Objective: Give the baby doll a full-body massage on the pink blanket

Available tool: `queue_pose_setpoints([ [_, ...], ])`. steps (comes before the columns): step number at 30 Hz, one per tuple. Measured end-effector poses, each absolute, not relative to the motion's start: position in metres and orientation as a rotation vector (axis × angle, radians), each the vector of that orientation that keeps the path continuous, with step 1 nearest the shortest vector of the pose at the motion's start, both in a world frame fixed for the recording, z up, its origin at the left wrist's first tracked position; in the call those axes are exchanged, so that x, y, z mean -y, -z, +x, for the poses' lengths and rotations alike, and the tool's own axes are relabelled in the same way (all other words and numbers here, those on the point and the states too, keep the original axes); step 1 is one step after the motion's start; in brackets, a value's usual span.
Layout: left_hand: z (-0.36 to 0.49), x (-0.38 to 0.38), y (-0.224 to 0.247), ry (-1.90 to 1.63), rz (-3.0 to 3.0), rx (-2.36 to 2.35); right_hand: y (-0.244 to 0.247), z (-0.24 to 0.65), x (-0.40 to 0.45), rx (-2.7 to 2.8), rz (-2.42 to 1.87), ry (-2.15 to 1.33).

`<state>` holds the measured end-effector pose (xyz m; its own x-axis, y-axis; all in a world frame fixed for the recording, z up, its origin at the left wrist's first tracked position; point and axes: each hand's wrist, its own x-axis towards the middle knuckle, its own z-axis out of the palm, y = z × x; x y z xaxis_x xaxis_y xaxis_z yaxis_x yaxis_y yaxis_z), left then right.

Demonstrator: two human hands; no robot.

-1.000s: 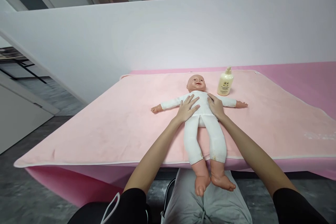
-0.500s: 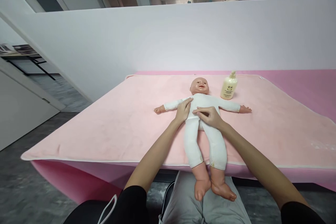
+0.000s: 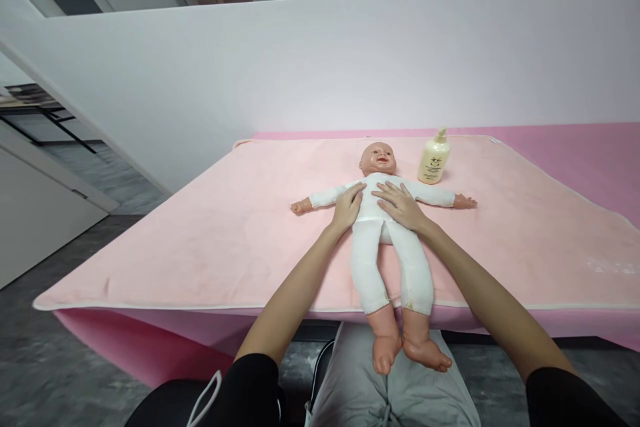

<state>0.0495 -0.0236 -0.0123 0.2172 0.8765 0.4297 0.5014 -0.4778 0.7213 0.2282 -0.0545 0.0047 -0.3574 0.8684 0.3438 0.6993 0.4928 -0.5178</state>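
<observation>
L sleeve (image 3: pixel 253 387) & R sleeve (image 3: pixel 565 397): both plain blk, short, hems approx. at elbow. Forearms (image 3: pixel 295 297) + fingers (image 3: pixel 390 195) bare. Lt grey trousers (image 3: pixel 350 380), soft fabric w/ creases; drawstring (image 3: pixel 387 409) same grey, front ctr. White cord (image 3: pixel 207 397) loops nr L sleeve, attachment unclear.

A baby doll (image 3: pixel 369 211) lies on its back, face up, on a pale pink blanket (image 3: pixel 225 233), its bald, flesh-toned head at the far end and its bare feet toward the near side. White cloth covers its torso, arms and legs, ending at the wrists and above the ankles, with small yellowish-brown marks near the cuffs. The doll's arms stretch out to either side, molded hands resting on the blanket. Its legs, set slightly apart at the thighs, extend past the blanket's near edge, the feet close together below and one turned outward. Its mouth is parted in a molded smile.
</observation>
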Motion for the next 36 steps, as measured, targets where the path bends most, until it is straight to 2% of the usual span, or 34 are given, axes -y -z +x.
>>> queue_pose_setpoints([
  [10, 0.050, 0.031, 0.003, -1.140, 2.109, -1.301, 0.014, 0.256, 0.031, 1.849, -1.438, -0.542],
  [17, 0.064, 0.057, -0.023, -0.814, 2.412, -0.756, 0.017, 0.255, 0.030, 1.813, -1.408, -0.537],
  [24, 0.066, 0.052, -0.019, -0.596, 2.442, -1.115, 0.016, 0.254, 0.028, 1.819, -1.415, -0.518],
  [36, 0.059, 0.025, 0.006, -0.805, 2.192, -1.416, 0.010, 0.248, 0.036, 1.735, -1.384, -0.454],
])
